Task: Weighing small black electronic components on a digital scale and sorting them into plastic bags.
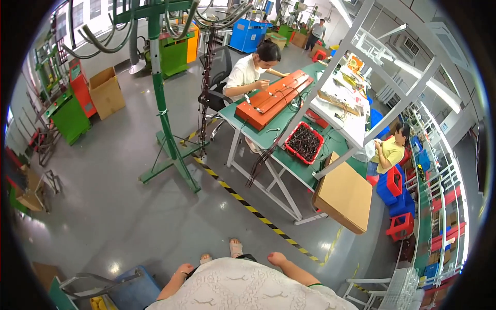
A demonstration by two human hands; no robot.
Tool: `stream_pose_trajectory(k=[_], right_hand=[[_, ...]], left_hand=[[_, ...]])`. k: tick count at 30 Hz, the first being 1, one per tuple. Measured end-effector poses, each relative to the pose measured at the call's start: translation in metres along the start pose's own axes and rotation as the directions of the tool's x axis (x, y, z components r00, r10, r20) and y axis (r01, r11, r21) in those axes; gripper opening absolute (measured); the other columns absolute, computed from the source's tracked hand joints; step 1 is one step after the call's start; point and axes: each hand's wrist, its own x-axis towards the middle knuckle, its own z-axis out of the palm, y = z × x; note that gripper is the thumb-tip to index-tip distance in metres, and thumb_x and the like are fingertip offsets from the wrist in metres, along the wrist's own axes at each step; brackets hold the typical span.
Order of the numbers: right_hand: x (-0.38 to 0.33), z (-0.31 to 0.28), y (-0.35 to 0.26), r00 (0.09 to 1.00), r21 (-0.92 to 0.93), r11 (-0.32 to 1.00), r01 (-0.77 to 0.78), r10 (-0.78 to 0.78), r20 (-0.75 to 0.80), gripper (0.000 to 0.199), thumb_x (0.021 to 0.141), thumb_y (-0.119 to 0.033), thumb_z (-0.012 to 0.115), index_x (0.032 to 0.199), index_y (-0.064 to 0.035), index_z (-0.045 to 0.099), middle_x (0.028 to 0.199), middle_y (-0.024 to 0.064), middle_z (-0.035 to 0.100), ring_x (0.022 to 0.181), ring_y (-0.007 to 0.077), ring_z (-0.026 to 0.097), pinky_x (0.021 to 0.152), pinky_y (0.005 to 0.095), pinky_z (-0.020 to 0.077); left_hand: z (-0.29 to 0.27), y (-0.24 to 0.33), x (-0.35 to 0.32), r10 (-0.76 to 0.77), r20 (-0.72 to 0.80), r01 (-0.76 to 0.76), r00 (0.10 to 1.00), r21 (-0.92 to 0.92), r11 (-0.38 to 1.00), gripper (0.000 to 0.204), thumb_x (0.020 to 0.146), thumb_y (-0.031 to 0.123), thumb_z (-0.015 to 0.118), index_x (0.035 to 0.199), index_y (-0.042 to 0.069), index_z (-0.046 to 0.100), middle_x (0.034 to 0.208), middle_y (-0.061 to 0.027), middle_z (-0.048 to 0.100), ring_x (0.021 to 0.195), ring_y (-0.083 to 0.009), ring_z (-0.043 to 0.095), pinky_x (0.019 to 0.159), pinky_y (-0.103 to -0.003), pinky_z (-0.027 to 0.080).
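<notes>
I am standing on the grey floor with both arms hanging beside my light patterned top. My left hand (184,268) is low at my left side, near a blue cart; its fingers are too small and hidden to make out. On the other side, my right hand (277,258) hangs over bare floor with its fingers curled in, and nothing shows in it. Neither hand touches any object that I can see. Ahead to the right, a green-topped workbench (281,135) carries a long orange fixture (274,99) and a red basket (321,139) of dark cables.
A seated co-worker (247,72) works at the orange fixture. A green metal stand (166,129) rises ahead. Yellow-black floor tape (248,206) runs before the bench. A cardboard box (343,196) juts off its near end. The blue cart (135,292) is at lower left; another person (388,155) sits right.
</notes>
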Motion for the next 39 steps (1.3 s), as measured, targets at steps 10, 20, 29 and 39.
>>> stream_pose_trajectory(k=[10, 20, 29, 39], right_hand=[[0.032, -0.051, 0.007, 0.976, 0.125, 0.992, -0.032, 0.058, -0.211, 0.031, 0.08, -0.033, 0.054, 0.098, -0.0129, 0.069, 0.098, 0.0144, 0.067, 0.096, 0.0326, 0.063, 0.084, 0.0414, 0.0494], [0.032, -0.039, 0.011, 0.994, 0.101, 0.994, -0.05, 0.06, -0.092, 0.032, 0.08, -0.034, 0.055, 0.099, -0.0135, 0.069, 0.099, 0.0134, 0.067, 0.096, 0.0321, 0.063, 0.083, 0.0412, 0.0497], [0.031, -0.043, 0.022, 0.993, 0.092, 0.993, -0.074, 0.082, -0.091, 0.029, 0.081, -0.035, 0.055, 0.096, -0.0142, 0.069, 0.095, 0.0133, 0.068, 0.093, 0.0326, 0.063, 0.081, 0.0411, 0.0502], [0.027, -0.024, 0.02, 0.99, 0.09, 0.994, -0.06, 0.07, -0.122, 0.031, 0.081, -0.035, 0.054, 0.097, -0.0136, 0.069, 0.096, 0.0139, 0.068, 0.094, 0.0325, 0.063, 0.082, 0.0405, 0.0501]], left_hand=[[-0.013, -0.028, 0.038, -0.216, -0.137, 0.232, 0.967, 0.108, 0.967, 0.033, 0.084, 0.03, 0.049, 0.098, 0.007, 0.069, 0.102, -0.0168, 0.066, 0.099, -0.0358, 0.062, 0.088, -0.042, 0.048], [0.018, 0.015, 0.031, -0.164, -0.063, 0.166, 0.984, 0.021, 0.986, 0.031, 0.083, 0.033, 0.053, 0.098, 0.011, 0.07, 0.098, -0.0143, 0.068, 0.095, -0.0318, 0.064, 0.085, -0.039, 0.05], [0.0, 0.023, 0.034, -0.164, -0.118, 0.164, 0.979, -0.012, 0.986, 0.031, 0.082, 0.031, 0.052, 0.097, 0.011, 0.07, 0.101, -0.0155, 0.067, 0.097, -0.0334, 0.063, 0.086, -0.04, 0.049], [0.0, 0.021, 0.02, -0.209, -0.14, 0.216, 0.968, 0.037, 0.976, 0.031, 0.081, 0.031, 0.051, 0.098, 0.013, 0.07, 0.102, -0.0143, 0.067, 0.098, -0.0334, 0.063, 0.086, -0.04, 0.049]])
